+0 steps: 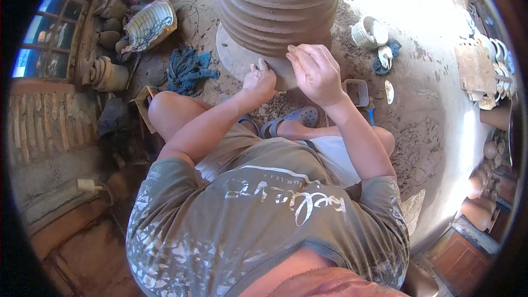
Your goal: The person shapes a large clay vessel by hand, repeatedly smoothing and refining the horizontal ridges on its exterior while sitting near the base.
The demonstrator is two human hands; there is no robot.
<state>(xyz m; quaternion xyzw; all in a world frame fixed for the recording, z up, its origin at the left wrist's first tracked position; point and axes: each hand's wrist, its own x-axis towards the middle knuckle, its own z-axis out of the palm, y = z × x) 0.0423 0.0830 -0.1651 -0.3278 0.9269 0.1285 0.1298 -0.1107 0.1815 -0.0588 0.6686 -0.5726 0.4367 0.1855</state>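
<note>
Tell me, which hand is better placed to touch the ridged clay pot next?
Probably the right hand: its fingertips overlap the ridged clay pot in view, whereas the left hand appears lower, over the pale round board.

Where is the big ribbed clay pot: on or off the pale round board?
On: the clay pot sits on the pale round board, whose surface shows around its near edge.
</note>
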